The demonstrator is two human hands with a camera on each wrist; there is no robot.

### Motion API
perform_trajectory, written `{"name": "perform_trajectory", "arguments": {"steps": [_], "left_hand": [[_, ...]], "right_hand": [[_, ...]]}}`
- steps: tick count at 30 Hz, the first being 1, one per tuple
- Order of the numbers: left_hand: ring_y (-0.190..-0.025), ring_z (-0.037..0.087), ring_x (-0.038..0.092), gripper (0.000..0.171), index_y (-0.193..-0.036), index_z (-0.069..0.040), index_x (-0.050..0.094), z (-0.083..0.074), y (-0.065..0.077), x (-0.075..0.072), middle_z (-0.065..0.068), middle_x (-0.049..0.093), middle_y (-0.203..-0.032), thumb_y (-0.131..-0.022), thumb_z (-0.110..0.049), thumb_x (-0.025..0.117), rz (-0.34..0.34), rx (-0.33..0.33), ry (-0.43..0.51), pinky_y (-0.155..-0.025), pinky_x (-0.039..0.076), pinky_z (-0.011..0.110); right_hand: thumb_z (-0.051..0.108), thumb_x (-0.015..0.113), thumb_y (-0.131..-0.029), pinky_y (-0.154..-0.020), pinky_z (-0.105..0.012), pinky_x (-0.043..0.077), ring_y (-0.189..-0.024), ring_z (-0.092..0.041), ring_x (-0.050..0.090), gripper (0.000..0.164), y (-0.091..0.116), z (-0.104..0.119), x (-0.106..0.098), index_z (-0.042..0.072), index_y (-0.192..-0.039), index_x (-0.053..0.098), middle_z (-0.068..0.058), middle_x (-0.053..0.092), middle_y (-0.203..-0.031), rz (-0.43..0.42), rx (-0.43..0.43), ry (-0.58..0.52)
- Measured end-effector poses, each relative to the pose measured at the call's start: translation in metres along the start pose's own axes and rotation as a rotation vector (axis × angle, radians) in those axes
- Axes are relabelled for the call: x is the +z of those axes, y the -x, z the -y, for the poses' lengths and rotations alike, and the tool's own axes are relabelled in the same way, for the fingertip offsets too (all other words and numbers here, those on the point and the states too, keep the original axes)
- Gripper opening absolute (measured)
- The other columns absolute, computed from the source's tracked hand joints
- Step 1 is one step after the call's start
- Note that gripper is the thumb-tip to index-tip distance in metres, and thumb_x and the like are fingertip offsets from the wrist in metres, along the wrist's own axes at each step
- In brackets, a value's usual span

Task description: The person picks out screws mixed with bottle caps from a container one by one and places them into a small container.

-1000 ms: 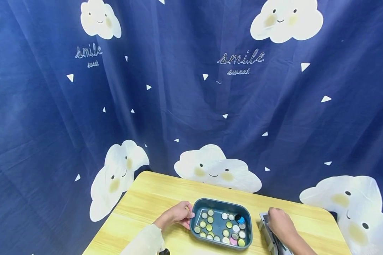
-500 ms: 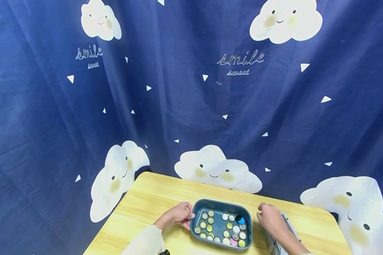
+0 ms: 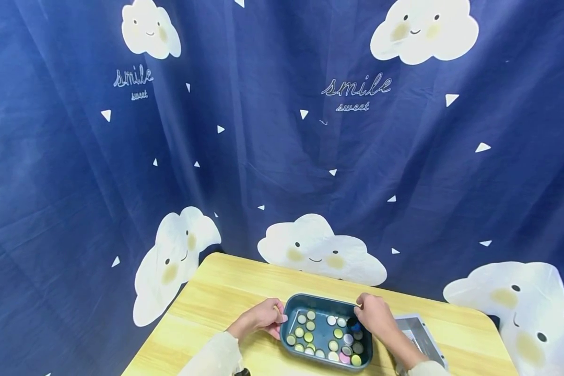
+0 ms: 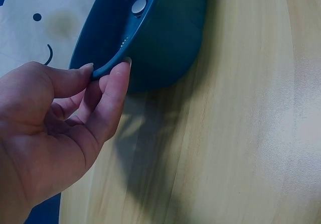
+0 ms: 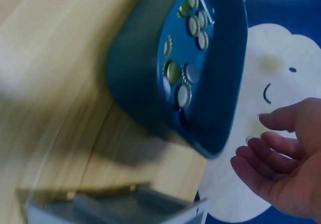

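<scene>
A dark teal plastic basin [image 3: 326, 301] with rounded corners stands on the table, and bottle caps [image 3: 299, 331] in white, yellow-green and pink lie scattered on its floor. My left hand [image 3: 262, 315] pinches its left rim between thumb and fingers, as the left wrist view shows close up on the basin's wall [image 4: 173, 43]. Over the basin's far right corner is my right hand [image 3: 375, 315]. In the right wrist view that hand [image 5: 291, 158] has thumb and fingers apart, loosely bent, with nothing between them. A blue and black object [image 3: 354, 325] lies just below its fingers.
A grey box [image 3: 425, 337] stands right of the basin, partly under my right forearm; upright dividers show in the right wrist view. Light wood table [image 3: 244, 271] surrounds both. Behind hangs a navy curtain [image 3: 272, 156] printed with clouds.
My right hand has moved left from the grey box to above the basin's right corner, uncovering more of the box. My left hand keeps its hold on the rim.
</scene>
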State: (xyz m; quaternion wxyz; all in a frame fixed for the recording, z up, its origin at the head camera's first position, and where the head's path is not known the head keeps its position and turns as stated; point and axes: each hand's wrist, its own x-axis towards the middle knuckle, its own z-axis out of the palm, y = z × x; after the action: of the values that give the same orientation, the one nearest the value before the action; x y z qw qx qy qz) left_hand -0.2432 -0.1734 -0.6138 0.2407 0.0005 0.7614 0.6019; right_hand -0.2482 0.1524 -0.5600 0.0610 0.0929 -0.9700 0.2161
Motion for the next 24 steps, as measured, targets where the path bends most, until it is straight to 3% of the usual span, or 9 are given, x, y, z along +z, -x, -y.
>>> {"name": "perform_trajectory", "arguments": {"steps": [16,24], "left_hand": [[-0.047,0.012,0.056,0.012,-0.097,-0.003,0.051,-0.003,0.000,-0.004,0.006,0.056,-0.061,-0.097,0.003,0.061,0.016,-0.001,0.010,-0.050,0.066,0.030],[-0.047,0.012,0.057,0.013,-0.097,-0.004,0.051,-0.001,-0.002,-0.002,0.007,0.057,-0.062,-0.097,0.003,0.061,0.013,-0.005,0.006,-0.050,0.065,0.029]], "right_hand": [[0.007,0.077,-0.083,-0.056,-0.026,0.044,-0.061,-0.013,0.050,0.017,-0.020,0.029,0.031,0.009,-0.072,0.065,0.003,0.057,-0.066,0.070,0.051,-0.190],[0.007,0.075,-0.084,-0.049,-0.022,0.036,-0.050,-0.010,0.046,0.036,-0.023,0.043,0.050,0.017,-0.059,0.051,0.009,0.045,-0.053,0.116,0.086,-0.303]]}}
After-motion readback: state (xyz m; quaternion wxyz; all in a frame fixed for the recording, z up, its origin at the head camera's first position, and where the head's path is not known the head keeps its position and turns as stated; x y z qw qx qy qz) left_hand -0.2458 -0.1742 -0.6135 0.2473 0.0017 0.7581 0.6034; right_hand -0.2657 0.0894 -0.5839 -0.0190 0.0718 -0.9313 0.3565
